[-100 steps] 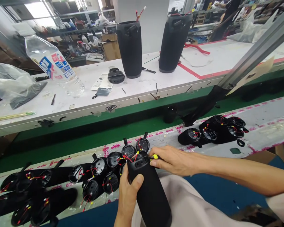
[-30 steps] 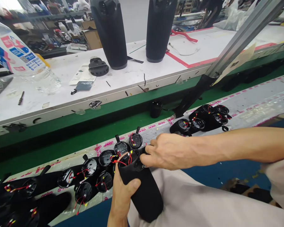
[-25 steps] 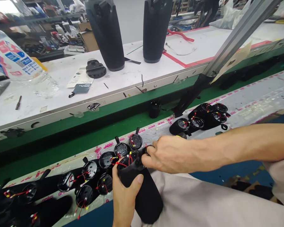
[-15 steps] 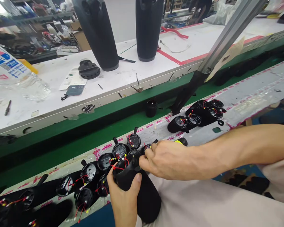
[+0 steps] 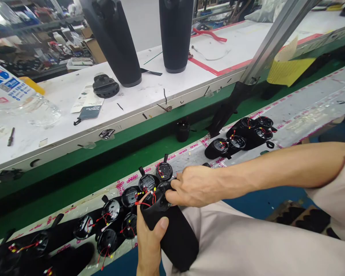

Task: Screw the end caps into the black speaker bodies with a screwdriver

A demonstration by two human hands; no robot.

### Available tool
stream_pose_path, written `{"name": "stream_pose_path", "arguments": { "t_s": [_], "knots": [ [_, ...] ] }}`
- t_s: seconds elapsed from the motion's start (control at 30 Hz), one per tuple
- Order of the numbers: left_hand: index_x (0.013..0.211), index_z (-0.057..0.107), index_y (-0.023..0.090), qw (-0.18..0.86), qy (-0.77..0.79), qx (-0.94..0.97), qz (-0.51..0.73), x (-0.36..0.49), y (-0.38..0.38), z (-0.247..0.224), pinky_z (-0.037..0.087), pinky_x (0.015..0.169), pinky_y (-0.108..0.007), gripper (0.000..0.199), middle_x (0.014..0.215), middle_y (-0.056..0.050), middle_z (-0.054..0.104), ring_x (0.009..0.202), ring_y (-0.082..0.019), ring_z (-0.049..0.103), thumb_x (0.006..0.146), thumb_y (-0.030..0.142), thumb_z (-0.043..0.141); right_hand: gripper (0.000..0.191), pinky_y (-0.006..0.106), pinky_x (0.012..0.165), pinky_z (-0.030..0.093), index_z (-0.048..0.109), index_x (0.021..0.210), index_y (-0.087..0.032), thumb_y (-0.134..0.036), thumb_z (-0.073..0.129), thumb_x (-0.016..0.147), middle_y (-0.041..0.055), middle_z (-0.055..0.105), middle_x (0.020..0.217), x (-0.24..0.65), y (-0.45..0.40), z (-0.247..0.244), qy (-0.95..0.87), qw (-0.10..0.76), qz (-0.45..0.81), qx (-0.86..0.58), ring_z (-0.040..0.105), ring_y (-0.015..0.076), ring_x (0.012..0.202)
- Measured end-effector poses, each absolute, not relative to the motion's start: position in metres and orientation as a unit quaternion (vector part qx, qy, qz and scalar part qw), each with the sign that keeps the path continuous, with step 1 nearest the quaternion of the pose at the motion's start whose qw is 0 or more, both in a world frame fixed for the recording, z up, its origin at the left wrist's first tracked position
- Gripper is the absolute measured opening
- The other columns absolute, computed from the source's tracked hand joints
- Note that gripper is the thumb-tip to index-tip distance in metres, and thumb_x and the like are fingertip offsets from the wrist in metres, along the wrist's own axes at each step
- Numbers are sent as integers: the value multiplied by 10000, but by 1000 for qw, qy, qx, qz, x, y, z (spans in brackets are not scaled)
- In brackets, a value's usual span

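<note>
Black cylinder [image 5: 178, 237]: tilted over the lap, its mouth pointing up and away from the person. Left hand [image 5: 148, 240]: grip wrapped around the cylinder near the mouth — thumb on the near face. Right hand [image 5: 194, 187]: fingers curled at the right side of the mouth; the fingertips are largely hidden, so whether this grip is closed on anything cannot be told. Red wires [image 5: 144, 203] protrude from the mouth. Similar cylinders [image 5: 107, 242] lie grouped just beyond and to the left on the lower worktop [image 5: 306, 99], wires exposed; a smaller group [image 5: 250, 144] lies farther right. On the raised worktop [image 5: 135, 98] — two standing cylinders [image 5: 176, 42], a bottle [image 5: 8, 86] and a round black part [image 5: 105, 86].
</note>
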State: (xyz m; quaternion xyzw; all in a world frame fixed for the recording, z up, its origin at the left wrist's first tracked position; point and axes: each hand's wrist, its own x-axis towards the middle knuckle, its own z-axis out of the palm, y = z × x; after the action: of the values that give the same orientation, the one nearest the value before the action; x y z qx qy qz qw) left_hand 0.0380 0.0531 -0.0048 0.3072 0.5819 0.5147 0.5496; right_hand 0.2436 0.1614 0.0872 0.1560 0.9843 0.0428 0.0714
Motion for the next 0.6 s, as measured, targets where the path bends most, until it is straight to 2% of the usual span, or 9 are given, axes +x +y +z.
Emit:
{"name": "stream_pose_path", "arguments": {
  "t_s": [0.23,0.43,0.6],
  "knots": [
    [1467,633,199,570,569,303,510,38,58,-3,548,1137,-466,945,1344,-142,773,1286,-380,728,685,614,964,206,361,481,176,605,1088,-180,-305,474,1186,10,663,753,244,169,93,985,77,-18,155,504,161,510],
    [1516,635,249,585,536,222,566,42,51,0,590,1113,-470,955,1372,-122,774,1277,-378,736,674,531,989,264,352,523,206,623,1097,-184,-380,481,1202,15,700,817,241,174,83,985,26,-67,154,611,172,649],
    [1503,669,293,595,543,129,579,43,48,1,616,1082,-456,879,1326,-97,803,1237,-362,760,712,541,962,278,347,550,209,636,1155,-163,-404,507,1202,54,772,950,235,171,84,953,17,-151,263,673,184,761]
  ]
}}
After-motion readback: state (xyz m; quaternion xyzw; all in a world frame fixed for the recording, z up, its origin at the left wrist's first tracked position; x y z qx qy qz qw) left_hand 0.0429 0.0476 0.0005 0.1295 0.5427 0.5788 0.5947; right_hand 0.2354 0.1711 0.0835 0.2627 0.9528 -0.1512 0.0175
